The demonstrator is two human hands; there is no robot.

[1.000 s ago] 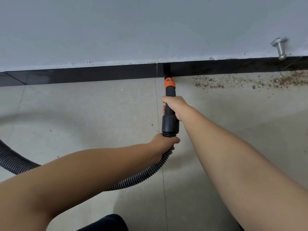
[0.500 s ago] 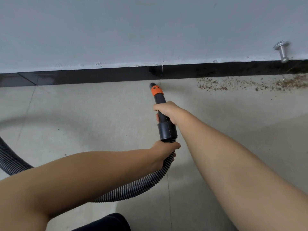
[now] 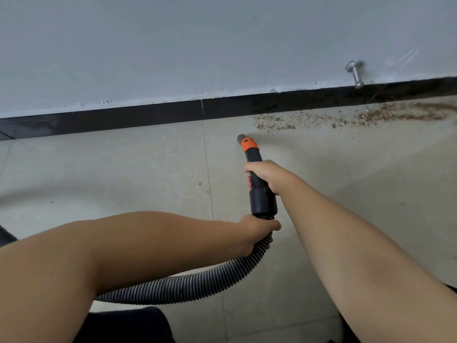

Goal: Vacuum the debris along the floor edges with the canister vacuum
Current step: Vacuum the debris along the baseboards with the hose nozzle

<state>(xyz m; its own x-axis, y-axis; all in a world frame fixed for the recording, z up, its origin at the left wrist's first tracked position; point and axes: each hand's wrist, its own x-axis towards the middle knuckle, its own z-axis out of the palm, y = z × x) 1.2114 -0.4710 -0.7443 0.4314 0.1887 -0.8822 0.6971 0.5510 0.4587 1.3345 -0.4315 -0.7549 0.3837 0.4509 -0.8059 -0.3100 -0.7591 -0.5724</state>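
Observation:
The vacuum's black nozzle point(image 3: 262, 199) has an orange collar point(image 3: 249, 145) near its tip. My right hand point(image 3: 267, 175) grips the nozzle's middle. My left hand point(image 3: 257, 231) grips the ribbed grey hose point(image 3: 197, 284) just behind the nozzle's cuff. The tip hovers over the beige tile floor point(image 3: 123, 169), a short way from the black skirting point(image 3: 123, 120). Brown crumbly debris point(image 3: 321, 120) lies along the skirting to the right of the tip. The canister is out of sight.
A metal door stop point(image 3: 356, 71) sticks out of the grey wall above the debris. The hose loops away to the left edge point(image 3: 5, 237). Dark clothing point(image 3: 128, 325) shows at the bottom.
The nozzle tip has drawn back from the skirting joint and swung right toward the debris. Both hands kept their grip.

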